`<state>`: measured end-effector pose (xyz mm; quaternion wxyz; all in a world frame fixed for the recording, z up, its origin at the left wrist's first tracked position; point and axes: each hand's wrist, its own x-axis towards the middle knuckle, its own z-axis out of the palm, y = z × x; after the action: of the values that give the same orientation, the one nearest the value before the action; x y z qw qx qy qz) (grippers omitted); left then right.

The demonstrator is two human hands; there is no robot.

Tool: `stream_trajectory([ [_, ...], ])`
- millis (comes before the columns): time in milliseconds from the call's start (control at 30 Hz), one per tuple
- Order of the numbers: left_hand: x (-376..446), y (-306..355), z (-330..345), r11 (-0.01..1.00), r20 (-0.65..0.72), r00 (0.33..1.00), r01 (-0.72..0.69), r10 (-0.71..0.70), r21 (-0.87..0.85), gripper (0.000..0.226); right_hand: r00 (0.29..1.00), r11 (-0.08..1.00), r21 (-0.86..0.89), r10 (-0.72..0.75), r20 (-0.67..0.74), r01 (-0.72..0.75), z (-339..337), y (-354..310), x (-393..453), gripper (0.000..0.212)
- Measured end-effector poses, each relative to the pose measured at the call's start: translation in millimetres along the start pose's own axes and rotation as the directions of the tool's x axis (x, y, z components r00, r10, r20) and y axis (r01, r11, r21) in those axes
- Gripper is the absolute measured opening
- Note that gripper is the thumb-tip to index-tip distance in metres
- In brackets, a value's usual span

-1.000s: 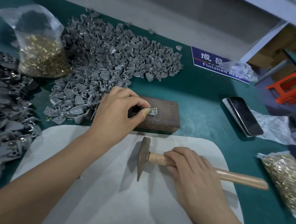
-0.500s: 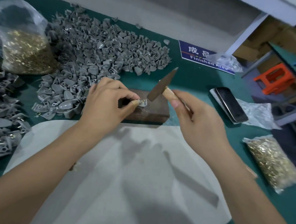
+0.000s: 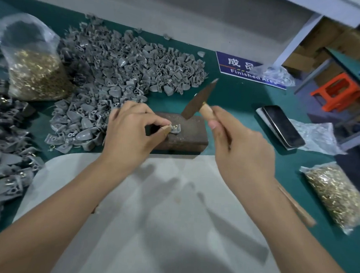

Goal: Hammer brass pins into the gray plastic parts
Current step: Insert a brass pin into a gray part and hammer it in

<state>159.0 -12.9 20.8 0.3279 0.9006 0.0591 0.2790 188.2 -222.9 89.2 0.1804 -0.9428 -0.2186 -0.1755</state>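
A small gray plastic part [image 3: 175, 129] with a brass pin [image 3: 175, 127] standing in it lies on a rusty metal block [image 3: 187, 134]. My left hand [image 3: 132, 137] pinches the part between thumb and forefinger at its left side. My right hand [image 3: 241, 153] grips the wooden handle of a hammer [image 3: 198, 101] just below the head. The dark hammer head is tilted up and hovers just above and right of the part, not touching it. The handle's end [image 3: 297, 206] sticks out behind my wrist.
A big heap of gray parts [image 3: 126, 68] lies behind the block, darker parts [image 3: 3, 145] at the left. Bags of brass pins sit far left [image 3: 36, 73] and right [image 3: 337, 194]. A phone [image 3: 282, 126], a blue sign [image 3: 243, 68] and a white mat [image 3: 158, 220] are nearby.
One second ago the hammer lay on the white mat under my right hand. It has been lifted and now hangs over the block; since half a second ago it has barely moved.
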Motion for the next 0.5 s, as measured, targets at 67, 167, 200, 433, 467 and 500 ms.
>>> stream_trajectory([
  [67,0,0,0,1.0,0.004,1.0,0.001,-0.001,-0.004,0.011,1.0,0.999,0.039,-0.006,-0.026,0.007,3,-4,-2,0.029],
  [167,0,1,-1,1.0,0.0,1.0,0.027,-0.027,-0.011,0.009,0.985,0.999,-0.035,-0.032,0.168,0.039,8,-6,-5,0.03],
  [200,-1,2,-1,0.999,0.004,0.999,0.035,-0.035,-0.015,0.009,0.988,0.999,-0.039,-0.022,0.156,0.029,8,-4,-3,0.029],
  [433,-1,4,-2,0.998,-0.002,0.999,0.054,-0.054,-0.028,0.008,0.983,0.999,-0.038,0.019,0.183,-0.012,3,1,0,0.028],
  [467,-1,4,-2,0.998,0.003,0.999,0.052,-0.052,-0.029,0.008,0.991,0.999,-0.024,0.028,0.13,-0.025,0,3,1,0.027],
  [500,-1,3,-2,0.998,0.009,0.999,0.048,-0.048,-0.029,0.008,0.996,0.999,0.015,0.049,0.074,-0.05,-1,4,2,0.029],
])
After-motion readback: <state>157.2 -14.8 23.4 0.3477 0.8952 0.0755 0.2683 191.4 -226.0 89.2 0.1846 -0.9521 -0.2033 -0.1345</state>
